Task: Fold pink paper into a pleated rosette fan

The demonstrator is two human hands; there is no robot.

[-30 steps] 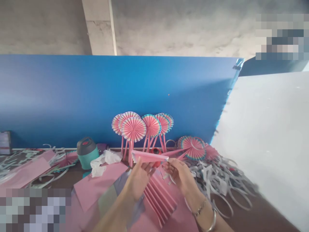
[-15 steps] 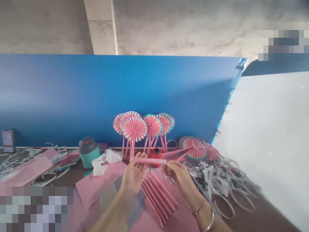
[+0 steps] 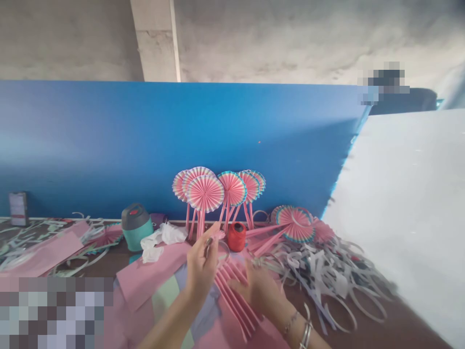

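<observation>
My left hand [image 3: 201,264] is raised in front of the red thread spool [image 3: 237,237], its fingers closed around a folded pink paper strip [image 3: 218,234]. Most of that strip is hidden by the fingers. My right hand [image 3: 259,286] reaches over a pleated sheet of pink paper [image 3: 236,303], thumb apart from the other fingers, which look slightly blurred. The pleated sheet lies on flat pink paper [image 3: 214,339]. Bracelets circle the right wrist.
Finished round paper fans [image 3: 205,193] lean upright against the blue partition [image 3: 145,135]; more fans [image 3: 296,225] lie right. Cut white strips [image 3: 327,276] heap up at the right. A teal jar [image 3: 137,230], white tissue [image 3: 170,233] and phone [image 3: 18,208] stand or lie left.
The pink strip, stretched between both hands earlier, is now in the left hand only. My right hand has let go and moved down over the pleated paper.
</observation>
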